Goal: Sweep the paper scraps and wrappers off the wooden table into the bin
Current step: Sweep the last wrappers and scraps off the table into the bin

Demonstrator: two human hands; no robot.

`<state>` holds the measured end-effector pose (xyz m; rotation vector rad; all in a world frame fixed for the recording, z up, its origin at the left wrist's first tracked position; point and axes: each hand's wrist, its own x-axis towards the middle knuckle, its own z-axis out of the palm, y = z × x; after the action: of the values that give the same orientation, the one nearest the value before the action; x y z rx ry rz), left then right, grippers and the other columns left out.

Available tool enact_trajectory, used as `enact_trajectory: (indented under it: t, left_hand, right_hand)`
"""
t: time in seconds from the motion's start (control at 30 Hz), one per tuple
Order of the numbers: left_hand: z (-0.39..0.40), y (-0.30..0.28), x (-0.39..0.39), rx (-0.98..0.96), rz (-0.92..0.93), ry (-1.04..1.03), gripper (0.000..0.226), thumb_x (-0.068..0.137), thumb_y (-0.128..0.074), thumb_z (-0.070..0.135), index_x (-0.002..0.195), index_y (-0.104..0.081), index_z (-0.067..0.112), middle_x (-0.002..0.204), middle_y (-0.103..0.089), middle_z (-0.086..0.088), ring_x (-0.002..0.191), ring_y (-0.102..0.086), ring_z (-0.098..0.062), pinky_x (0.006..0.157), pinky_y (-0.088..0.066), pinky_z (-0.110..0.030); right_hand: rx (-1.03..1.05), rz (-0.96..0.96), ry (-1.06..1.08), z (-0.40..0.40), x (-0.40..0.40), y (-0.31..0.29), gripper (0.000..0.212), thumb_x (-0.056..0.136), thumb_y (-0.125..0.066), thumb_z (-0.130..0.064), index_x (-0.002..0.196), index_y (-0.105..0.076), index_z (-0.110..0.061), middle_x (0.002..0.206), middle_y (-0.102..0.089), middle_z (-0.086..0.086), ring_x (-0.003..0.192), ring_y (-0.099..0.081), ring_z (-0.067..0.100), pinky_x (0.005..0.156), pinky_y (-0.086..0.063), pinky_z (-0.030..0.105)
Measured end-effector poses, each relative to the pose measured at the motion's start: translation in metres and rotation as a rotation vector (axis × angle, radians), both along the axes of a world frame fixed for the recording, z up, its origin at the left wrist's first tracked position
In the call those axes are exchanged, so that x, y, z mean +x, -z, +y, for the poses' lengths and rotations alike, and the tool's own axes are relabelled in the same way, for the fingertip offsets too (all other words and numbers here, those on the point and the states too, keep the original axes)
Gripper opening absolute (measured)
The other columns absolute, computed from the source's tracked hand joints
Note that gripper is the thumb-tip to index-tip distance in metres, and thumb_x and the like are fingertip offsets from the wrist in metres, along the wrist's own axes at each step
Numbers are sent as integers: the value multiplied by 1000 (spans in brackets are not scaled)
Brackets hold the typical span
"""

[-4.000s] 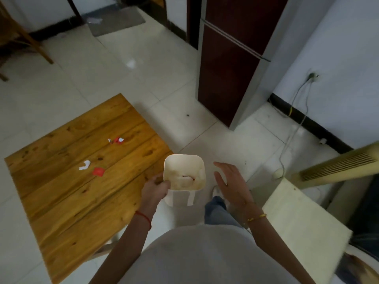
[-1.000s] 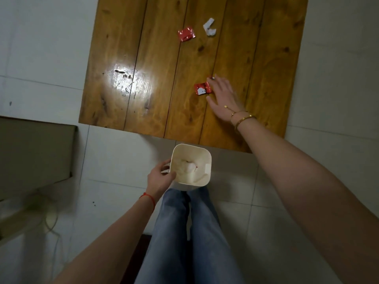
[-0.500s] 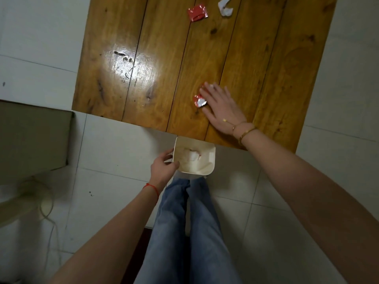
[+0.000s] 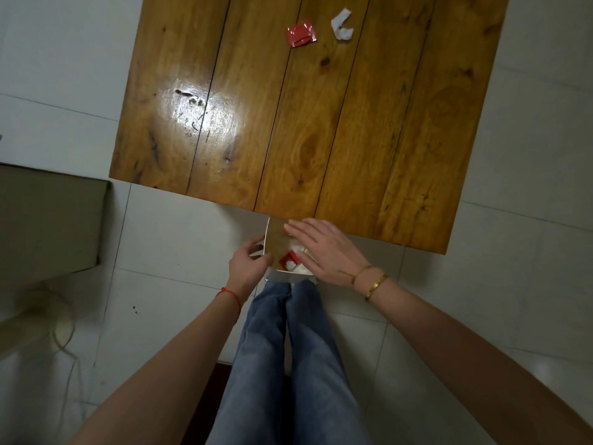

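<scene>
The wooden table (image 4: 321, 123) fills the upper middle of the head view. A small white bin (image 4: 272, 239) is tucked just under the table's near edge. My left hand (image 4: 248, 264) grips the bin's left rim. My right hand (image 4: 324, 248) lies flat and empty over the bin's mouth, fingers spread, and hides most of the opening. Inside the bin a red wrapper (image 4: 288, 260) rests on white paper. On the far part of the table lie a second red wrapper (image 4: 300, 34) and a white paper scrap (image 4: 342, 28), side by side.
My legs in blue jeans (image 4: 288, 364) stand on the white tiled floor below the bin. A beige box-like object (image 4: 48, 226) sits at the left, and a pale cable (image 4: 64, 342) loops on the floor beneath it.
My right hand has slid the red wrapper from the table's near part over the edge into the bin. The bin has come up under the table's edge.
</scene>
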<state>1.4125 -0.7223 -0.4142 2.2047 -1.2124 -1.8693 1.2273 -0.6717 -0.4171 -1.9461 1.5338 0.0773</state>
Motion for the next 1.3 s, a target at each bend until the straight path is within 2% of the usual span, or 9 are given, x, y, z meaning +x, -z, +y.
enact_trajectory:
  t: [0.17, 0.3, 0.4, 0.57, 0.8, 0.97, 1.13, 1.3]
  left_hand:
    - [0, 1, -2, 15, 1, -19, 53, 80, -67, 12, 131, -55, 20, 129, -61, -10, 101, -57, -22, 96, -53, -46]
    - [0, 4, -5, 12, 7, -23, 52, 81, -67, 13, 131, -55, 20, 130, -61, -10, 102, -57, -22, 96, -53, -45]
    - [1, 6, -9, -3, 8, -32, 51, 82, -68, 16, 131, -55, 20, 130, -60, -9, 101, -56, -21, 94, -52, -42]
    - [0, 9, -13, 10, 19, -58, 51, 84, -69, 20, 133, -53, 18, 131, -60, -9, 104, -57, -21, 91, -52, -38]
    - [-2, 16, -17, 23, 34, -83, 51, 83, -71, 31, 130, -55, 22, 129, -61, -6, 104, -58, -20, 90, -52, -38]
    - [-6, 19, -22, 30, 45, -81, 49, 83, -71, 32, 129, -56, 24, 127, -63, -5, 101, -59, -18, 83, -51, -30]
    - [-12, 19, -24, 42, 27, -50, 50, 84, -70, 31, 131, -55, 22, 128, -62, -6, 107, -60, -23, 90, -52, -37]
    - [-15, 19, -23, 41, 26, -37, 50, 84, -70, 32, 130, -56, 22, 128, -63, -6, 103, -59, -21, 85, -51, -33]
  right_hand:
    - [-95, -21, 193, -29, -22, -5, 53, 100, -29, -40, 148, -28, -18, 153, -33, 3, 141, -27, 19, 117, -20, 41]
    - [-137, 13, 365, -75, -49, 3, 53, 101, -28, -39, 150, -24, -20, 157, -24, 2, 145, -18, 20, 115, -10, 37]
    - [-143, 49, 412, -120, -71, 12, 55, 100, -29, -39, 151, -20, -19, 160, -17, 3, 147, -11, 22, 116, -4, 36]
    - [-138, 104, 485, -198, -106, 20, 59, 99, -33, -38, 152, -17, -19, 161, -11, 4, 148, -7, 23, 119, -6, 41]
    - [-139, 168, 503, -274, -141, 20, 61, 99, -35, -36, 152, -13, -16, 161, -7, 6, 148, -5, 24, 120, -5, 44]
    - [-112, 194, 480, -296, -148, 26, 63, 99, -34, -38, 153, -11, -16, 162, -5, 6, 148, -4, 25, 120, -4, 42]
    - [-74, 197, 439, -294, -148, 28, 61, 100, -33, -38, 152, -13, -14, 161, -8, 7, 148, -6, 23, 120, -4, 40]
    - [-125, 145, 322, -247, -129, 19, 58, 101, -31, -35, 151, -18, -10, 160, -15, 9, 147, -12, 23, 121, -6, 38]
